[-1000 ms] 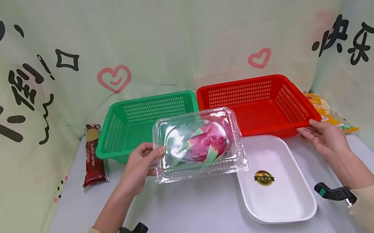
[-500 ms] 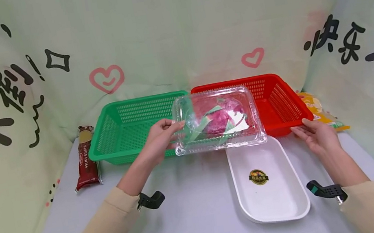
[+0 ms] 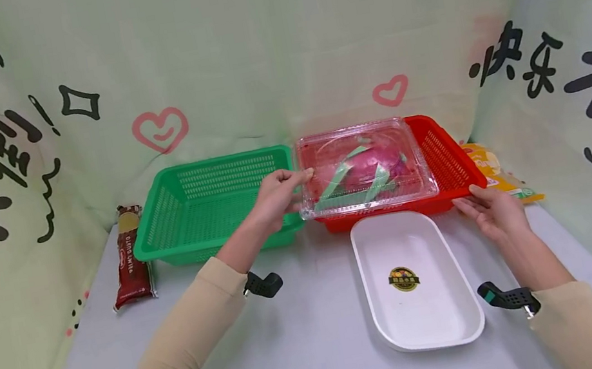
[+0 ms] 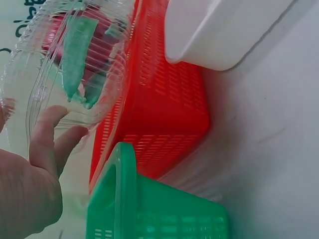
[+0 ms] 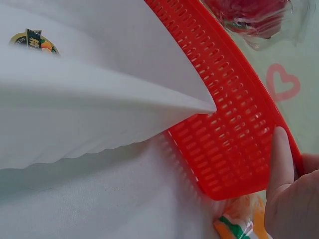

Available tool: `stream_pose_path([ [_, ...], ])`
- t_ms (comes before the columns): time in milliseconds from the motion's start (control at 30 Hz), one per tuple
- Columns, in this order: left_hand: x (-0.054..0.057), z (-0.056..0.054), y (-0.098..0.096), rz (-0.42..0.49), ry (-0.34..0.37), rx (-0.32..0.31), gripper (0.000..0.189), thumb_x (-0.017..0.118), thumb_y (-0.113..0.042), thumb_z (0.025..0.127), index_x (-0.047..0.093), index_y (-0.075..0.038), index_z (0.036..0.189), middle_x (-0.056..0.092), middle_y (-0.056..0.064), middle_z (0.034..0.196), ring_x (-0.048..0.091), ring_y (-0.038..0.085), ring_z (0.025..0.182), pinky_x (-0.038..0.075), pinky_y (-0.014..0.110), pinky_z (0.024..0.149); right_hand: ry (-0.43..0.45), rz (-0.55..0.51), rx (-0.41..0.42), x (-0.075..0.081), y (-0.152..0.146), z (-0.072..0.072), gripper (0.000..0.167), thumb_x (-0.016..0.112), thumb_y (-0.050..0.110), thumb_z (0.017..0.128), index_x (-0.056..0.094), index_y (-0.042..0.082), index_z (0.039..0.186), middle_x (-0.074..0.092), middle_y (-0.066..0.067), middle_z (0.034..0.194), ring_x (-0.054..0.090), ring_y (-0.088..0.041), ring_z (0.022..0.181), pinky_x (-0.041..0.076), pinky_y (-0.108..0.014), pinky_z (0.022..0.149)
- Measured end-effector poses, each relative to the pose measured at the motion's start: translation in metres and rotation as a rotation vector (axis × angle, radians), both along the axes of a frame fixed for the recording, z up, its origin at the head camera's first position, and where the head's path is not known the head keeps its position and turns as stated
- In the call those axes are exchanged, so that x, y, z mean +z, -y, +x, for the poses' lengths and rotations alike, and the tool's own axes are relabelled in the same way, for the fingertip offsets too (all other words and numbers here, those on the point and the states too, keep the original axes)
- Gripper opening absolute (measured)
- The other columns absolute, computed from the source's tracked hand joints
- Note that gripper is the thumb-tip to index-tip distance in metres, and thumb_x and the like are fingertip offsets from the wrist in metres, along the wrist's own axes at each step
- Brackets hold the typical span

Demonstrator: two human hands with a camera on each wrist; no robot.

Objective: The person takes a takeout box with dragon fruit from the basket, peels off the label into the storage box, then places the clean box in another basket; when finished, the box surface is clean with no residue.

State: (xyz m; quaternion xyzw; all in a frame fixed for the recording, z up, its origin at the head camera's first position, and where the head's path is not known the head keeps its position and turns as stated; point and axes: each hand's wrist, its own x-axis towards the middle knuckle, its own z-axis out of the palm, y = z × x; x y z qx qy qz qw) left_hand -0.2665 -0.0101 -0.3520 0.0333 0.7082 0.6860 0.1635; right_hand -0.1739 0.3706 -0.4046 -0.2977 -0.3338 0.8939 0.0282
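My left hand (image 3: 277, 197) grips the left edge of a clear plastic clamshell box (image 3: 313, 198), thumb on top. Inside lies a pink dragon fruit (image 3: 380, 160) with green scales. The box hangs above the red basket (image 3: 452, 152) and covers much of its opening in the head view. In the left wrist view, fingers (image 4: 47, 132) press at the box's end. My right hand (image 3: 491, 214) pinches the front right corner of the red basket's rim; the right wrist view shows a finger (image 5: 283, 154) along its outer side.
Left of the red basket stands a green basket (image 3: 212, 247), with a dark red snack packet (image 3: 130, 258) beside it. A white tray (image 3: 426, 313) with a round sticker lies in front. A yellow packet (image 3: 497, 174) sits behind my right hand.
My left hand has carried the box rightward and away from me, from in front of both baskets to over the red one. My right hand stays at the basket's corner.
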Motion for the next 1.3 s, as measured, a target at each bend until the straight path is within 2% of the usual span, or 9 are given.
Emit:
stream_pose_path([
  [133,-0.001,-0.009,-0.013,-0.014,0.006,0.011,0.043,0.073,-0.04,0.089,0.055,-0.009,0.112,0.065,0.007,0.115,0.062,0.012,0.066,0.055,0.019,0.058,-0.001,0.004,-0.003,0.0,-0.001,-0.001,0.078,0.07,0.015,0.091,0.027,0.039,0.151,0.039,0.011,0.15,0.047,-0.012,0.139,0.056,-0.032,0.096],
  [267,-0.003,-0.016,-0.029,-0.052,0.007,0.02,0.044,0.072,-0.043,0.089,0.054,-0.011,0.115,0.065,0.008,0.111,0.067,0.015,0.079,0.057,0.02,0.064,-0.002,0.016,-0.011,0.0,-0.003,0.001,0.076,0.07,0.015,0.091,0.028,0.039,0.15,0.039,0.01,0.151,0.048,-0.012,0.139,0.056,-0.032,0.095],
  [433,-0.01,-0.025,-0.047,-0.08,0.017,0.037,0.04,0.072,-0.042,0.089,0.054,-0.013,0.109,0.063,0.006,0.105,0.063,0.016,0.075,0.055,0.02,0.061,0.013,0.026,-0.022,-0.001,-0.003,0.003,0.075,0.071,0.016,0.09,0.03,0.039,0.148,0.042,0.011,0.147,0.052,-0.012,0.134,0.056,-0.032,0.095],
  [600,-0.014,-0.03,-0.061,-0.097,0.046,0.071,0.039,0.073,-0.042,0.089,0.053,-0.014,0.106,0.066,0.007,0.104,0.067,0.017,0.075,0.057,0.02,0.061,0.009,0.046,-0.015,0.0,-0.001,0.003,0.078,0.071,0.016,0.09,0.028,0.039,0.151,0.036,0.011,0.153,0.049,-0.012,0.137,0.056,-0.032,0.096],
  [733,-0.018,-0.033,-0.072,-0.125,0.054,0.095,0.039,0.074,-0.044,0.088,0.056,-0.014,0.105,0.067,0.006,0.106,0.069,0.018,0.077,0.06,0.027,0.073,0.013,0.06,-0.017,0.001,0.001,0.003,0.078,0.071,0.017,0.09,0.028,0.038,0.152,0.036,0.011,0.154,0.049,-0.012,0.138,0.056,-0.031,0.096],
  [833,-0.02,-0.037,-0.081,-0.152,0.06,0.105,0.037,0.075,-0.044,0.087,0.058,-0.014,0.1,0.068,0.004,0.105,0.067,0.017,0.076,0.06,0.03,0.079,0.013,0.06,-0.015,0.002,0.002,0.003,0.078,0.071,0.018,0.091,0.028,0.037,0.152,0.036,0.011,0.153,0.048,-0.012,0.138,0.055,-0.031,0.096],
  [1100,-0.021,-0.049,-0.096,-0.289,0.053,0.117,0.035,0.075,-0.044,0.086,0.056,-0.015,0.078,0.069,0.004,0.089,0.066,0.018,0.069,0.06,0.034,0.082,0.004,0.071,-0.002,0.004,0.004,0.005,0.078,0.07,0.018,0.092,0.026,0.036,0.154,0.035,0.009,0.155,0.051,-0.013,0.135,0.054,-0.031,0.098],
  [1200,-0.024,-0.049,-0.099,-0.299,0.066,0.101,0.034,0.075,-0.043,0.086,0.058,-0.014,0.084,0.069,0.004,0.091,0.067,0.018,0.069,0.06,0.031,0.079,0.008,0.067,-0.005,0.003,0.005,0.004,0.077,0.069,0.018,0.092,0.027,0.036,0.153,0.034,0.009,0.157,0.052,-0.013,0.134,0.054,-0.03,0.098],
  [1300,-0.027,-0.049,-0.102,-0.299,0.091,0.098,0.034,0.075,-0.043,0.086,0.06,-0.015,0.098,0.07,0.003,0.097,0.068,0.017,0.072,0.06,0.027,0.075,0.012,0.061,-0.014,0.003,0.006,0.002,0.075,0.07,0.018,0.092,0.028,0.036,0.152,0.035,0.009,0.156,0.052,-0.012,0.134,0.054,-0.03,0.098],
])
